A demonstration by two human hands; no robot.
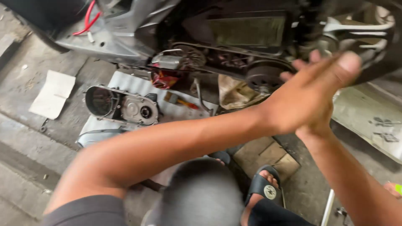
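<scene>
Up at the right of the view, both hands meet in front of the scooter's open drive case. The left hand [310,98] reaches across from the left, its forearm crossing the whole frame, and lies over the right hand [312,127], which comes up from the lower right. The left grip is open, fingers stretched toward the engine and blurred; whether the right grip is open or closed I cannot tell, since the left hand hides it.

The round clutch [263,76] sits just left of and behind the fingertips, very near them but seemingly not touched. A drive belt [217,62] runs left from it along the case, so the long axis lies left to right, away from the hands. The left hand is the nearer one.

Below, on the concrete floor [25,88], the removed case cover [122,106] lies on a grey sheet [134,81], well apart to the left. A rag [234,94] lies under the engine, a sandalled foot [264,186] stands beneath the arms, and loose bolts [385,127] rest on a board at right.
</scene>
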